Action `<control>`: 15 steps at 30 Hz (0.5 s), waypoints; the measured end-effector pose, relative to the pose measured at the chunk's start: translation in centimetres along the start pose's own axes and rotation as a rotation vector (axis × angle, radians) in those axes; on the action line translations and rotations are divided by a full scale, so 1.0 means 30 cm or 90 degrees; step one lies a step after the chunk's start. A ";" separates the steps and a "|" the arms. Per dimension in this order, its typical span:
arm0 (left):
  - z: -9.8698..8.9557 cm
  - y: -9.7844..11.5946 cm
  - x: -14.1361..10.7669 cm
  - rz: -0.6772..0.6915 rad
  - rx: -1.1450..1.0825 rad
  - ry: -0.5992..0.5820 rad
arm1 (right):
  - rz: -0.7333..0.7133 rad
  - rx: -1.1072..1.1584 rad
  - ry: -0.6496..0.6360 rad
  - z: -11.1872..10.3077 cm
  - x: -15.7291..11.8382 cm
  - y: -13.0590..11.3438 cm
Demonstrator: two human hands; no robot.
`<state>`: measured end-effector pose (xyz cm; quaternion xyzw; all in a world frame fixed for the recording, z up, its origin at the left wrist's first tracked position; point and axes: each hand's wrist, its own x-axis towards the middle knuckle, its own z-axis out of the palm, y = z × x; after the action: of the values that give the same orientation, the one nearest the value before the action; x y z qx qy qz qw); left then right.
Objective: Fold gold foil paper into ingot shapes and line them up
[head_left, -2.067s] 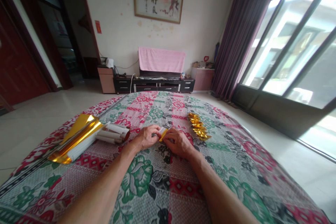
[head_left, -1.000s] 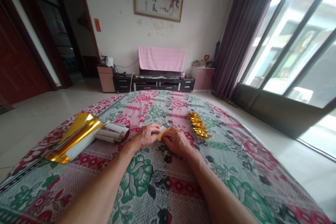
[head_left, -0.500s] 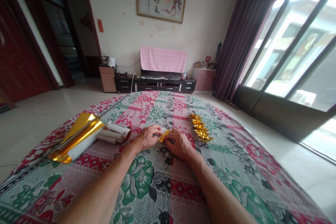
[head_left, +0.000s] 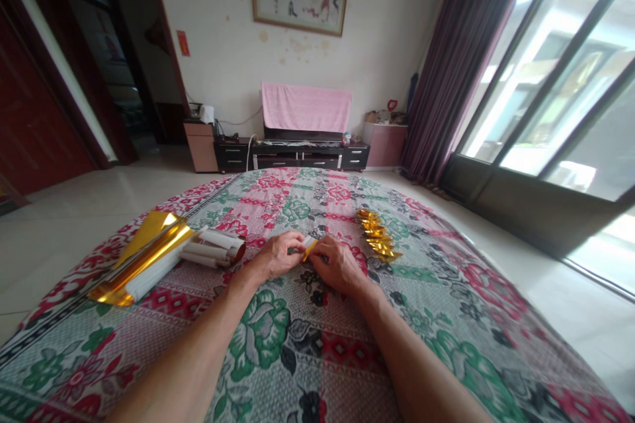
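Observation:
Between my hands is a small folded piece of gold foil paper (head_left: 309,250), gold on one face and white on the other. My left hand (head_left: 284,255) pinches its left end. The right end is gripped by my right hand (head_left: 337,263), whose curled fingers cover part of it. To the right lies a row of several folded gold paper pieces (head_left: 378,235), pointed at the ends. At the left are curled gold foil sheets (head_left: 153,258) with white backs, and beside them several rolled white-backed sheets (head_left: 211,250).
A flowered cloth (head_left: 317,357) covers the round-edged surface under my hands. Beyond it stands a low black cabinet (head_left: 233,157) with a pink towel (head_left: 306,107) draped over something on top. A purple curtain (head_left: 446,73) and large window are on the right.
The paper between my fingers looks narrower, with less of its gold face showing. My hands stay close together in nearly the same place. The view has shifted slightly.

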<state>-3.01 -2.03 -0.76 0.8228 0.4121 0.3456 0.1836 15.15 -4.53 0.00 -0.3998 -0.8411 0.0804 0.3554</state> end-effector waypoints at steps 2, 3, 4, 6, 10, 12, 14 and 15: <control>0.001 -0.003 0.002 0.001 0.003 -0.002 | 0.011 -0.015 0.006 0.003 0.003 -0.004; 0.002 -0.005 0.002 0.001 0.005 -0.003 | 0.017 -0.021 0.009 0.006 0.004 -0.006; 0.002 -0.005 0.003 0.000 0.008 -0.004 | 0.023 -0.027 0.012 0.010 0.005 -0.007; 0.000 -0.005 0.004 0.000 0.014 -0.003 | 0.037 -0.037 0.020 0.018 0.007 -0.006; -0.011 0.004 0.003 0.000 0.034 -0.019 | 0.049 -0.043 0.047 0.031 0.007 0.003; -0.016 0.008 0.002 0.000 0.038 -0.030 | 0.049 -0.037 0.057 0.035 0.005 0.007; -0.018 0.011 0.002 0.001 0.039 -0.033 | 0.054 -0.031 0.059 0.037 0.005 0.008; -0.019 0.011 0.002 0.001 0.040 -0.032 | 0.060 -0.029 0.058 0.037 0.005 0.009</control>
<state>-3.21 -2.16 -0.15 0.8370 0.4172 0.3120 0.1674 14.51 -4.06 -0.85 -0.4500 -0.8060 0.0594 0.3799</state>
